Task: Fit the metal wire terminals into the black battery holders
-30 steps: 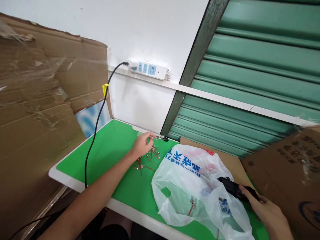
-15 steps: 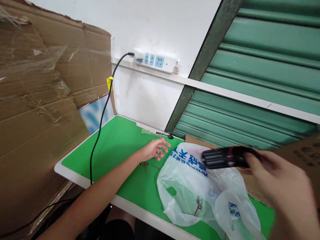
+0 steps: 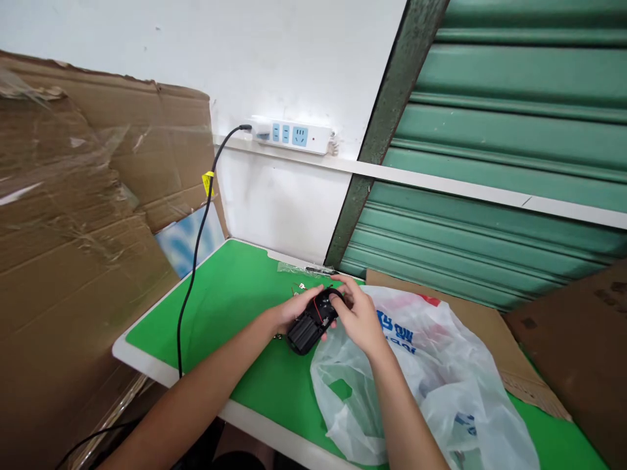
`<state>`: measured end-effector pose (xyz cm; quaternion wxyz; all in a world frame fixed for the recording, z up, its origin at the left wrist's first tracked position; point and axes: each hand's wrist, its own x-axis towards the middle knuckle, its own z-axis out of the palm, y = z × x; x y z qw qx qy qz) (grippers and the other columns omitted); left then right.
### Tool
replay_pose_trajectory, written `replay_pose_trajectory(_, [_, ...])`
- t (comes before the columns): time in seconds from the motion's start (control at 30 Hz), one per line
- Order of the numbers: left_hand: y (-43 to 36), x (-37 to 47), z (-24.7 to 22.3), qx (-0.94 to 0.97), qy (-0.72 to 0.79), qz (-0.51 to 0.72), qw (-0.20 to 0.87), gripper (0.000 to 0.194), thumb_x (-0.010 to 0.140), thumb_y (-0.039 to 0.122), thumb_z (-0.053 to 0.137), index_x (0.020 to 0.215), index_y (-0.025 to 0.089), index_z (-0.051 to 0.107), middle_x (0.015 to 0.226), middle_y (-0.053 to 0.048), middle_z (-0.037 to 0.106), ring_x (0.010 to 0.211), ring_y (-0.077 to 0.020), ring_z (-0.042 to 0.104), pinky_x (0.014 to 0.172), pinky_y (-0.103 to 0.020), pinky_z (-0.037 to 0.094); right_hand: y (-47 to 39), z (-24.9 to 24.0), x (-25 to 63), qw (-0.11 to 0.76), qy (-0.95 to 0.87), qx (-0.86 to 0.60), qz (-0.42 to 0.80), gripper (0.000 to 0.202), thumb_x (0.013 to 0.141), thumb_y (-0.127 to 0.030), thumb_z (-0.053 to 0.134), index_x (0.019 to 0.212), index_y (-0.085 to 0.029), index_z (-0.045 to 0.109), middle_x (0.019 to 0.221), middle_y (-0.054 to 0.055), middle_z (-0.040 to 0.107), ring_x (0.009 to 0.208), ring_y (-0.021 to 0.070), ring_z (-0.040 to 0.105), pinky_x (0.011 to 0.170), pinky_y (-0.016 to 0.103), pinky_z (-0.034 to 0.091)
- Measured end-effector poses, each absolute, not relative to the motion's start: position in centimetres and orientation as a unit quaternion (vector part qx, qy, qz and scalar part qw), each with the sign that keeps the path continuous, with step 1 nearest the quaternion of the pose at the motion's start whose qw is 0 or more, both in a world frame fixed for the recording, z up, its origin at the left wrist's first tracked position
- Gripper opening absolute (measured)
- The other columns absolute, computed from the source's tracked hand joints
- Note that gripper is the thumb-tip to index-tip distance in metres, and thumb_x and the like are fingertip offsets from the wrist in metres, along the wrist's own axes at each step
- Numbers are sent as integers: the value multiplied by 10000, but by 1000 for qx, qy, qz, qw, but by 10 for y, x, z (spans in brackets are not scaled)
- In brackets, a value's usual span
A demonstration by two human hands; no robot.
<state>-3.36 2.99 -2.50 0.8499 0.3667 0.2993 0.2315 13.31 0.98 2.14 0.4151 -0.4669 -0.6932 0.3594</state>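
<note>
A black ribbed device (image 3: pixel 306 331) with a thin red wire across it is held above the green table top (image 3: pixel 215 294). My left hand (image 3: pixel 292 309) is wrapped round its left side, fingertips showing beyond its right edge. At its upper end my right hand (image 3: pixel 360 316) grips it, with the thumb on top. A white plastic bag (image 3: pixel 441 365) with blue print lies to the right, partly behind my right forearm. Small metal pieces (image 3: pixel 302 286) with red wires lie just behind my left hand, mostly hidden.
A power strip (image 3: pixel 294 135) is fixed on the white wall, with a black cable (image 3: pixel 196 254) hanging down over the table's left edge. Large cardboard (image 3: pixel 98 196) stands on the left. Flat cardboard (image 3: pixel 475 320) lies behind the bag. A green shutter (image 3: pixel 504 137) rises behind.
My right hand has brought the black device leftward from over the bag to my left hand, which has gone from empty to holding it. The bag's upper part has shifted. The view has tilted slightly.
</note>
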Motion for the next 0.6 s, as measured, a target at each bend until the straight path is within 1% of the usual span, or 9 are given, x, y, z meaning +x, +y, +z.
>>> replay_pose_trajectory(0.1, [26, -30, -23, 372, 309, 206, 851, 698, 867, 794, 436, 931, 142, 675, 717, -54, 717, 526, -187, 675, 490, -267, 484, 4, 17, 132, 454, -665, -454, 381, 375, 853, -290, 579, 1226, -270, 604, 895, -3, 694, 641, 157, 630, 551, 265, 503])
replay_pose_trajectory(0.17, [23, -29, -19, 374, 316, 228, 842, 766, 852, 840, 390, 907, 133, 682, 692, -58, 707, 526, -189, 667, 480, -267, 479, 1, 14, 131, 507, -634, -453, 369, 394, 837, -334, 635, 1224, -263, 612, 1028, 36, 700, 776, 183, 653, 566, 268, 522])
replay_pose_trajectory(0.23, [22, -29, -14, 369, 321, 330, 807, 817, 815, 884, 386, 951, 136, 687, 715, -61, 712, 572, -190, 678, 505, -269, 501, 0, 11, 131, 567, -585, -456, 359, 419, 814, -404, 693, 1194, -242, 624, 1150, 76, 681, 922, 210, 659, 627, 282, 554])
replay_pose_trajectory(0.27, [22, -29, -13, 365, 324, 403, 774, 824, 789, 895, 420, 997, 142, 683, 752, -65, 722, 619, -194, 691, 537, -273, 520, -1, 9, 132, 582, -558, -457, 376, 434, 803, -442, 712, 1176, -237, 627, 1165, 84, 677, 944, 217, 662, 639, 288, 564])
replay_pose_trajectory(0.3, [23, -29, -11, 361, 327, 476, 732, 819, 757, 895, 485, 1045, 152, 674, 801, -68, 734, 676, -200, 704, 577, -279, 538, -1, 7, 132, 575, -534, -459, 417, 446, 792, -478, 724, 1154, -236, 628, 1133, 82, 685, 917, 219, 674, 626, 294, 570])
replay_pose_trajectory(0.37, [24, -30, -11, 361, 332, 589, 642, 813, 661, 852, 663, 1116, 179, 646, 918, -72, 747, 796, -218, 717, 662, -293, 559, -1, 3, 131, 512, -490, -452, 542, 475, 755, -527, 755, 1106, -235, 626, 985, 51, 706, 782, 215, 699, 553, 299, 567])
replay_pose_trajectory(0.43, [26, -30, -12, 376, 328, 633, 593, 854, 563, 806, 776, 1142, 197, 628, 1022, -80, 745, 908, -246, 715, 738, -315, 565, -1, 1, 130, 455, -442, -428, 644, 493, 687, -512, 815, 1045, -226, 632, 853, 18, 700, 668, 209, 702, 494, 290, 546])
replay_pose_trajectory(0.5, [26, -32, -11, 384, 306, 627, 605, 880, 571, 848, 727, 1155, 197, 633, 1112, -101, 735, 1020, -279, 696, 821, -355, 566, 0, 2, 131, 464, -398, -409, 678, 482, 618, -448, 869, 977, -215, 648, 779, -2, 687, 608, 190, 687, 463, 259, 509])
replay_pose_trajectory(0.6, [26, -39, -7, 365, 263, 554, 700, 883, 758, 909, 437, 1196, 174, 653, 1238, -149, 702, 1139, -322, 650, 886, -442, 567, 5, 3, 137, 524, -345, -414, 660, 450, 563, -390, 886, 913, -201, 675, 669, -34, 645, 480, 114, 573, 406, 205, 389])
